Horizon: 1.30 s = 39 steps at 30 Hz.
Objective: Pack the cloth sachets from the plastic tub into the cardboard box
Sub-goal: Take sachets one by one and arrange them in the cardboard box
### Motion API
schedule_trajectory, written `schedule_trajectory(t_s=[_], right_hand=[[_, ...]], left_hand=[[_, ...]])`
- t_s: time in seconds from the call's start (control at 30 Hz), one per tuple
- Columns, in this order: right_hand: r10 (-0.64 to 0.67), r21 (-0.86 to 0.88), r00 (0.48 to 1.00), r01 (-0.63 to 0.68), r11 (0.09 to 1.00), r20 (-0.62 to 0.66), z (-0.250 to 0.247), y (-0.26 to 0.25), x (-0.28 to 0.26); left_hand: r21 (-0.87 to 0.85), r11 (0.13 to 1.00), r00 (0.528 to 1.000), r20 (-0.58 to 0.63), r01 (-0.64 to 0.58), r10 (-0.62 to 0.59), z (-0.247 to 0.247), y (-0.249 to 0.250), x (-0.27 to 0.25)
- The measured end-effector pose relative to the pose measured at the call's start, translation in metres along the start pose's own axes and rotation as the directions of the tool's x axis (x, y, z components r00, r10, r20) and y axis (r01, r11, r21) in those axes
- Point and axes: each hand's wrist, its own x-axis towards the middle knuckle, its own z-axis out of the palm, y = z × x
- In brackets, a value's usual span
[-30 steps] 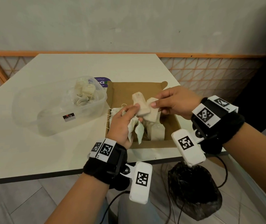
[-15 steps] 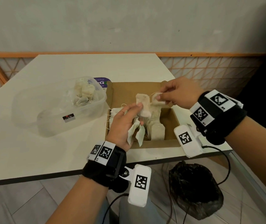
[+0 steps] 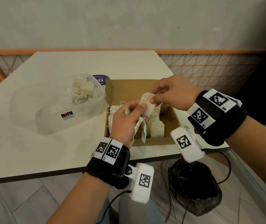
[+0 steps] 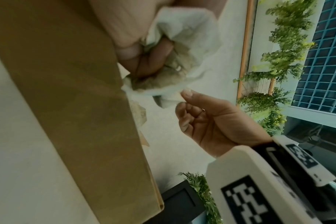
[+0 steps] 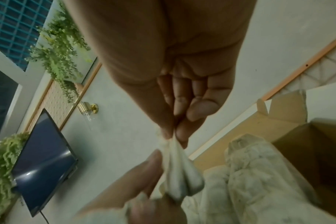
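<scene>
1. Head view: the left hand (image 3: 125, 122) is curled round a bunch of sachets (image 3: 139, 128) above the near side of the cardboard box (image 3: 171, 120), likely as a ready supply. The right hand (image 3: 174, 92) pinches the top of one sachet (image 3: 147, 104) to draw it off the bunch. More sachets (image 3: 155, 126) lie in the box; others (image 3: 82, 92) sit in the plastic tub (image 3: 51, 117), just beside it on the table (image 3: 32, 151).
2. Left wrist view: the left hand's fingers (image 4: 150, 60) are wrapped over crumpled cloth; the right hand's thumb and forefinger nip its free corner.
3. Right wrist view: the right fingertips (image 5: 179, 134) are pressed together on the sachet's gathered end, palm turned down over the box.
</scene>
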Motion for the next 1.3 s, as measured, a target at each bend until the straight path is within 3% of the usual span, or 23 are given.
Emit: schedule_trajectory(t_s=[0.2,0.27,0.4,0.63,0.93,1.03,1.17,1.3], right_hand=[[0.000,0.106,1.000,-0.002,0.994,0.023,-0.019,0.001,0.002],[0.015,0.101,0.999,-0.020,0.995,0.052,-0.022,0.006,-0.001],[0.088,-0.012,0.978,-0.088,0.996,0.188,-0.017,0.024,-0.011],[0.161,-0.096,0.909,-0.134,0.986,0.384,0.011,0.046,-0.021],[0.191,-0.010,0.941,-0.197,0.980,0.279,0.017,0.047,-0.016],[0.201,-0.019,0.934,-0.205,0.979,0.296,0.015,0.045,-0.021],[0.140,-0.294,0.951,-0.055,0.954,0.276,0.023,0.042,-0.027],[0.100,-0.401,0.970,-0.002,0.916,0.224,0.030,0.039,-0.024]], left_hand=[[0.085,0.994,0.994,0.078,0.074,-0.081,0.000,0.001,-0.001],[0.017,0.994,0.993,0.051,0.108,-0.109,0.001,0.003,-0.001],[-0.166,0.978,0.991,-0.019,0.125,-0.130,-0.001,0.007,0.005],[-0.142,0.984,0.991,-0.066,0.104,-0.114,0.000,0.005,0.004],[-0.155,0.979,0.988,-0.066,0.129,-0.141,-0.004,0.004,0.007],[-0.158,0.979,0.988,-0.062,0.129,-0.141,-0.005,0.004,0.008],[-0.150,0.979,0.988,-0.060,0.134,-0.144,-0.003,0.003,0.009],[-0.143,0.977,0.984,-0.061,0.159,-0.169,-0.004,0.003,0.010]])
